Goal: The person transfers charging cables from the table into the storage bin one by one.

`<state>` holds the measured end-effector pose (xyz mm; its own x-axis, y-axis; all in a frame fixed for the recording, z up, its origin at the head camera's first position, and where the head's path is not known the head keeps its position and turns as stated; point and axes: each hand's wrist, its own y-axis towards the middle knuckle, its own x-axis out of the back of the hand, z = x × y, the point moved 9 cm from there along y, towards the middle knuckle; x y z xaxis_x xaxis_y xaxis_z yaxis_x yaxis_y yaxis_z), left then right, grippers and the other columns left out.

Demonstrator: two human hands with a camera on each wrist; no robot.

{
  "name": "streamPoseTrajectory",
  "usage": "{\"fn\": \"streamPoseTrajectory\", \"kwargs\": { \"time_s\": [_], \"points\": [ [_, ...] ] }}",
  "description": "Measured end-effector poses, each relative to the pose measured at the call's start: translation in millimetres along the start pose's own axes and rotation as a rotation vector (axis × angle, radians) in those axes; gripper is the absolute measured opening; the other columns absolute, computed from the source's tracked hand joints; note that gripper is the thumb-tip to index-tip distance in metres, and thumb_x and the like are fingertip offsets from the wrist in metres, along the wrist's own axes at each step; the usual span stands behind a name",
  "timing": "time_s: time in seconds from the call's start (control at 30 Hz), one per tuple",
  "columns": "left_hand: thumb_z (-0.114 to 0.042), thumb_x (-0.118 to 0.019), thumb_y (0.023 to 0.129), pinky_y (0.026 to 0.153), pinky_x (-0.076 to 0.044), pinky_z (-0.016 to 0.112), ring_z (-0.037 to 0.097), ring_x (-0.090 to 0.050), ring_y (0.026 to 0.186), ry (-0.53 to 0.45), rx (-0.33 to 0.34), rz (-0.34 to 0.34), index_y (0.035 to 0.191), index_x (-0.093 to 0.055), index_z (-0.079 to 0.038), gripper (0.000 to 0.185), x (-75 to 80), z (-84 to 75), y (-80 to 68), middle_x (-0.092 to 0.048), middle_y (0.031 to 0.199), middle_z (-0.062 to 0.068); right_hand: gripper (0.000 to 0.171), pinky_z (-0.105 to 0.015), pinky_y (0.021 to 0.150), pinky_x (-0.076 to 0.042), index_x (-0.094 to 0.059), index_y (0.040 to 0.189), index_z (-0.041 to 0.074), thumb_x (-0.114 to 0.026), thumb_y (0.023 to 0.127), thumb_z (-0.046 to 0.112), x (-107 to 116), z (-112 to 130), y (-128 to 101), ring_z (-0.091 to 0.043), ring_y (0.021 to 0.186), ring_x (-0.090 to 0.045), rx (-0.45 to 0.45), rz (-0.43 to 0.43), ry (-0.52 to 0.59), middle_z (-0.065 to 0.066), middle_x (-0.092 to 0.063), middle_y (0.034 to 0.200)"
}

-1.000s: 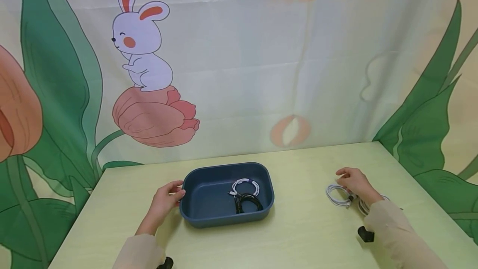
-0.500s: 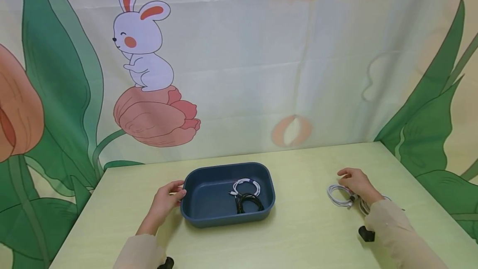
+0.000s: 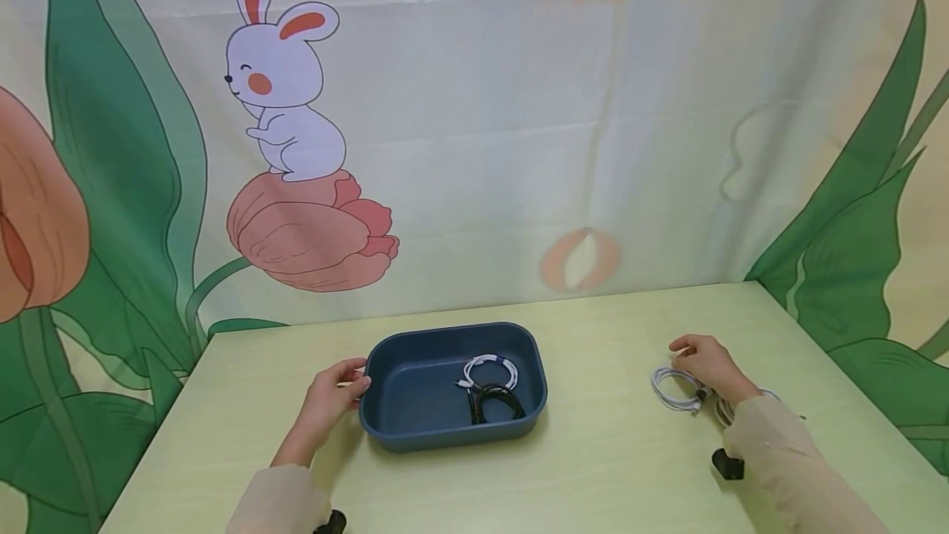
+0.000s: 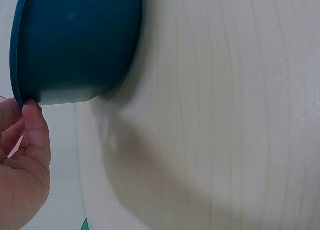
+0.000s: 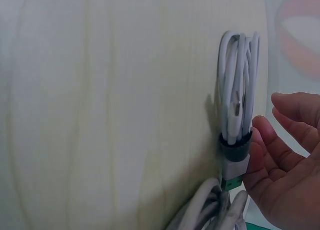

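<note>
Nothing has shifted since the earlier frames: the left hand still grips the rim of the blue tray, which holds a white cable coil and a black one. Well apart, the right hand pinches another white coiled cable on the table.

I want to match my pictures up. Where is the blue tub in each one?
Head: blue tub mid-table, left hand at its left end.
Left wrist: tub top left, thumb on its rim.
Right wrist: not in it.
Shared landmark: the pale wooden table.
</note>
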<state>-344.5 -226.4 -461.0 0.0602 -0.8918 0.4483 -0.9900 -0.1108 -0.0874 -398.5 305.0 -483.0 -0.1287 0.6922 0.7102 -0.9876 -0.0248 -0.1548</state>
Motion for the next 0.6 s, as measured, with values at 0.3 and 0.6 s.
{"fn": "streamPoseTrajectory", "kwargs": {
  "time_s": [0.3, 0.6],
  "points": [
    [-0.006, -0.052, 0.087, 0.065, -0.05, 0.024, 0.016, -0.053, 0.076, 0.005, 0.0, 0.0, 0.123, -0.047, 0.003, 0.037, -0.1, 0.2, -0.1, -0.05, 0.102, 0.018, 0.034, -0.03, 0.064, -0.044, -0.05, 0.111, -0.008, -0.054, 0.081, 0.007, -1.5, 0.9, -0.3, -0.024, 0.083, -0.052, 0.014, 0.01, -0.029, -0.022, -0.054, 0.099],
    [-0.006, -0.051, 0.087, 0.065, -0.051, 0.024, 0.016, -0.055, 0.076, -0.017, -0.023, 0.012, 0.123, -0.046, 0.004, 0.037, -0.6, 0.3, 0.4, -0.05, 0.1, 0.017, 0.028, -0.031, 0.066, -0.043, -0.055, 0.103, -0.007, -0.056, 0.079, 0.005, -4.1, -2.0, -0.4, -0.024, 0.083, -0.051, 0.034, 0.005, -0.035, -0.019, -0.055, 0.094]
  ]
}}
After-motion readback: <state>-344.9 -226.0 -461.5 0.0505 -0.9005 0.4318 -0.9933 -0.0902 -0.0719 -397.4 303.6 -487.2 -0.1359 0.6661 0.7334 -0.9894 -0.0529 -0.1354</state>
